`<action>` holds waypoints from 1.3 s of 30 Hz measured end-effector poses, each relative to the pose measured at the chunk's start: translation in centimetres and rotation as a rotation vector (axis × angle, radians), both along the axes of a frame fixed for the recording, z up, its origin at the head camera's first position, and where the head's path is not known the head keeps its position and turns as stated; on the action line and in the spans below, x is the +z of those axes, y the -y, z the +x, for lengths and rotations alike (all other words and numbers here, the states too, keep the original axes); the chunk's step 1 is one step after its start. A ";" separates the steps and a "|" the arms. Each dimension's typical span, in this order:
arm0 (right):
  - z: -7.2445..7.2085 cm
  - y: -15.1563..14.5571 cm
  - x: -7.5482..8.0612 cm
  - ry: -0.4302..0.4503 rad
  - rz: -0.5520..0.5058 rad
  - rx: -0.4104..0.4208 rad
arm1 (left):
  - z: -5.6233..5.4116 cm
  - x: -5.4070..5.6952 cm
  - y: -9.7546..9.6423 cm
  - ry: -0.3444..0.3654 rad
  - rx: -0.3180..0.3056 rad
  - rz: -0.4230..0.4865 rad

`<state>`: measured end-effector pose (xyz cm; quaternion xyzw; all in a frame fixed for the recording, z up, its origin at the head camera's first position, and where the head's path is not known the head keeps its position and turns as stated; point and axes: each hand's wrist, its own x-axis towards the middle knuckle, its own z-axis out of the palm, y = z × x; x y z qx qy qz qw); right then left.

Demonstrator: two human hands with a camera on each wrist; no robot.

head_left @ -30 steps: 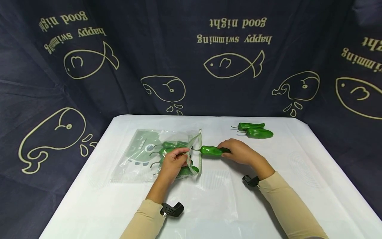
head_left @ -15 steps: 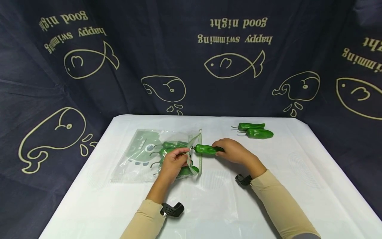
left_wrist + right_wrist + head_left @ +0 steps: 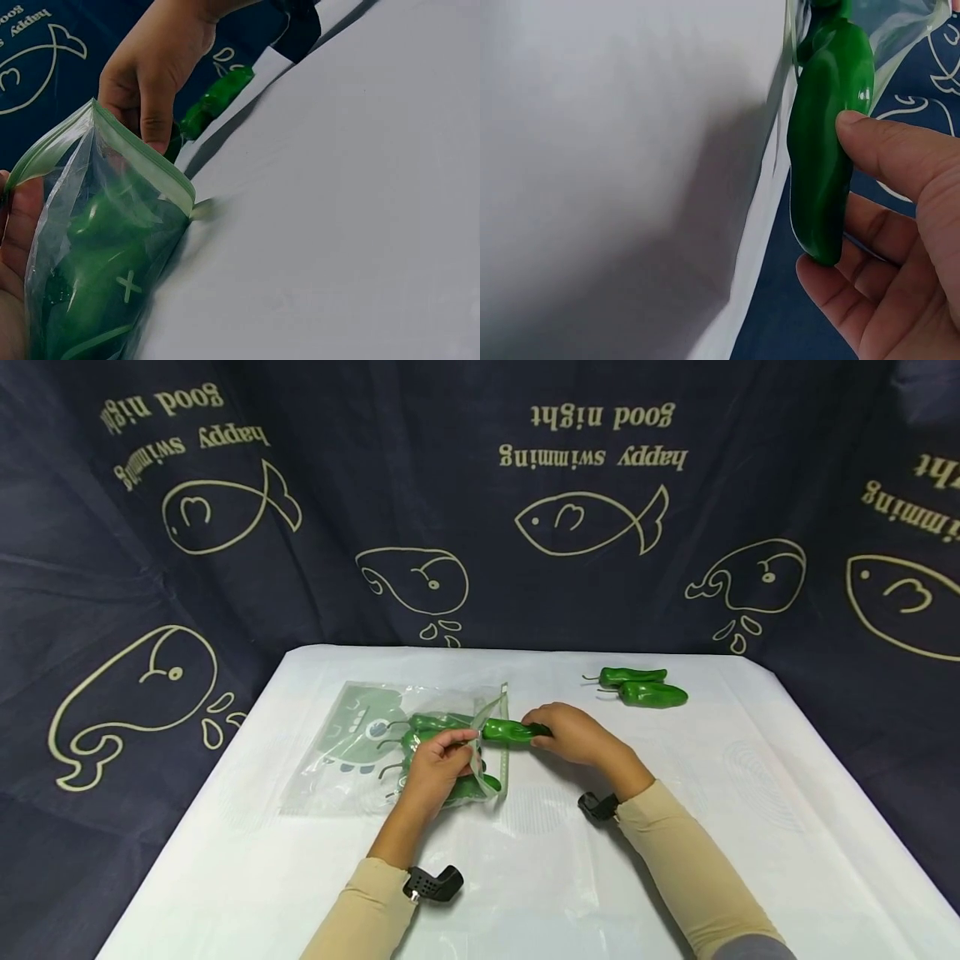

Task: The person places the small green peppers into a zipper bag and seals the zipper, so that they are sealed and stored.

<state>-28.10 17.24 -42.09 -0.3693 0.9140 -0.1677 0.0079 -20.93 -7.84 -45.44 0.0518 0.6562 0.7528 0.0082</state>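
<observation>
A clear zip bag (image 3: 315,777) with a green dinosaur-like print lies on the table, its mouth facing right. Several green peppers (image 3: 438,722) are inside it. My left hand (image 3: 438,772) pinches the upper edge of the mouth between thumb and fingers and keeps it raised; the left wrist view shows the green zip strip (image 3: 146,161) spread apart. In my right hand (image 3: 573,735) is another green pepper (image 3: 821,150), gripped near its tip between thumb and fingers. Its stem end is at the bag's mouth, hidden behind the film in the head view.
Two more green peppers (image 3: 652,695) lie side by side at the table's back right. A white cover spreads over the table (image 3: 540,877). Behind it hangs a dark blue cloth (image 3: 600,593) with fish and whale drawings. Each wrist wears a black camera (image 3: 433,885).
My right hand has moved left, carrying the pepper stem-first from just outside the bag to its mouth, where the stem has gone in. My left hand stays in place on the bag's edge.
</observation>
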 end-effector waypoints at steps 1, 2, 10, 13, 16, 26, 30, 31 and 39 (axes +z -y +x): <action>0.0 0.1 0.0 0.001 0.000 -0.002 | 0.0 0.0 0.0 0.000 0.001 -0.004; -0.1 0.2 -0.1 0.002 -0.001 -0.003 | 0.0 0.0 0.0 0.001 0.000 -0.010; -0.3 0.8 -0.2 0.031 -0.003 -0.006 | 0.1 0.4 -0.1 -0.010 0.011 -0.025; -0.3 1.1 -0.1 0.039 -0.010 -0.005 | 0.2 0.4 -0.1 -0.027 0.017 -0.019; -0.4 1.3 -0.1 0.042 -0.016 -0.001 | 0.2 0.4 -0.1 -0.030 0.017 -0.006; -0.4 2.1 -0.2 0.055 -0.035 -0.002 | 0.2 0.3 -0.1 -0.011 0.010 0.000; -0.5 2.5 -0.3 0.062 -0.057 0.008 | 0.2 0.3 -0.1 -0.007 0.003 0.001; -0.5 2.6 -0.3 0.063 -0.062 0.010 | 0.2 0.4 -0.1 -0.005 0.001 0.004; -0.8 3.1 -0.4 0.080 -0.075 0.012 | 0.1 0.3 0.0 -0.017 -0.001 0.002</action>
